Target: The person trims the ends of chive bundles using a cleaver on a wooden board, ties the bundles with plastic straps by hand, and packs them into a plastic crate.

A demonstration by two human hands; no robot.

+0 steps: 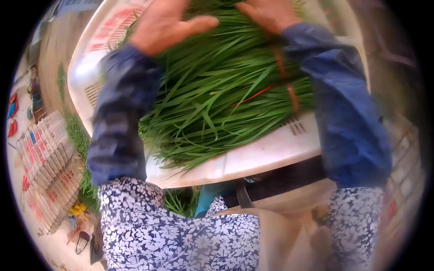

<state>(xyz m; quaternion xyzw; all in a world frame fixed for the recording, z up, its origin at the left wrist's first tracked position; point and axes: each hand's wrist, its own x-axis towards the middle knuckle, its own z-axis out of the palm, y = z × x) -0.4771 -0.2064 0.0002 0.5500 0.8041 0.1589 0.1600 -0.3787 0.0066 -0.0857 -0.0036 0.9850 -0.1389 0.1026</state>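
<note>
Bundles of long green garlic chives (212, 95) lie in a white plastic crate (235, 160), with an orange-red band (293, 97) around them towards the right. My left hand (167, 27) is over the upper left part of the chives, its thumb stretched out to the right and apart from the rest. At the top edge, my right hand (269, 13) rests against the chives near the band, with a finger stretched out to the left. Both hands are cut off by the frame's top, so most fingertips are out of sight.
A stack of white crates with red markings (45, 162) stands on the floor at the left. Loose greens (79, 135) lie between it and the white crate. Yellow scraps (77, 209) and a dark bag-like thing (95, 241) are at the lower left.
</note>
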